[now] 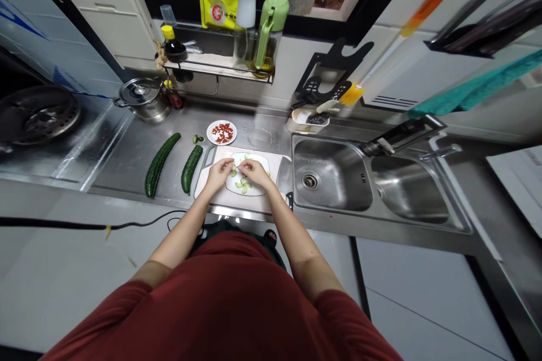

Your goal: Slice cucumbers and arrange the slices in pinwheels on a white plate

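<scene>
Green-edged cucumber slices [243, 185], loose on a white plate [259, 185]

Lidded steel pot [146, 104], dark pan [40, 115] to its left (partly cut off), yellow packet [218, 9], double sink [336, 166]

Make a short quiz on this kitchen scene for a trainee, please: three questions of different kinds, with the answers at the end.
1. Over which thing do the left hand and the right hand reach?
A) the frying pan
B) the white plate with green-edged slices
C) the lidded pot

2. True or false: the round plate of red pieces stands to the left of the sink.

3. Fill in: of the two cucumbers, the longer one lies ___ from the cutting board than the shorter one.

Key: 1. B; 2. True; 3. farther.
</scene>
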{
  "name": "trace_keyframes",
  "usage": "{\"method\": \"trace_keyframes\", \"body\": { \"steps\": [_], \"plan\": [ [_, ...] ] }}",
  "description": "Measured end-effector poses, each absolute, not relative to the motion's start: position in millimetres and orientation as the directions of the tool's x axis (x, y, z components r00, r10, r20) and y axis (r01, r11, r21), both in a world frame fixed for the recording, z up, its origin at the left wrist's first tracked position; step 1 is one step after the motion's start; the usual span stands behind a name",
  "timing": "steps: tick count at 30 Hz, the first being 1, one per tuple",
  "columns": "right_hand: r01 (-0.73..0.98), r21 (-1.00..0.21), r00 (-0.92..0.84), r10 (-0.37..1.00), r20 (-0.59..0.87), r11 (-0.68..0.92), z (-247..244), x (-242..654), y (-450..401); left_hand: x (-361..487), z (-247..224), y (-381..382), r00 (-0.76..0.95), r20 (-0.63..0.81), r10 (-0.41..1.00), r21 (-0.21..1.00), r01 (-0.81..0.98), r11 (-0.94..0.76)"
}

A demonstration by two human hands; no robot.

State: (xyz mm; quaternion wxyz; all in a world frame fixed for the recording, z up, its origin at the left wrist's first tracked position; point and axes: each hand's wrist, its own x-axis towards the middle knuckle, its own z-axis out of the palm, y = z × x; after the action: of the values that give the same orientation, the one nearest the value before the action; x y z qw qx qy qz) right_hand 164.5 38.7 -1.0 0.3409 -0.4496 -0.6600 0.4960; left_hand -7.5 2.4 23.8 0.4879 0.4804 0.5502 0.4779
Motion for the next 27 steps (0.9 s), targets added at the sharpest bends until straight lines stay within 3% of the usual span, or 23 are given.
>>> {"method": "trace_keyframes", "body": {
  "steps": [10,27],
  "plan": [
    [0.429,-0.897,-0.394,0.916,-0.080,0.106,-28.2,154.8,58.0,-17.2,-18.6,17.1,-0.144,-0.029,0.989,0.889,0.449,0.091],
    [0.680,-0.704,-0.395,0.911,-0.118,0.204,-20.8,147.7,58.1,-17.3,-27.0,17.2,-0.074,0.065,0.995,0.621,0.783,0.017]
  ]
}}
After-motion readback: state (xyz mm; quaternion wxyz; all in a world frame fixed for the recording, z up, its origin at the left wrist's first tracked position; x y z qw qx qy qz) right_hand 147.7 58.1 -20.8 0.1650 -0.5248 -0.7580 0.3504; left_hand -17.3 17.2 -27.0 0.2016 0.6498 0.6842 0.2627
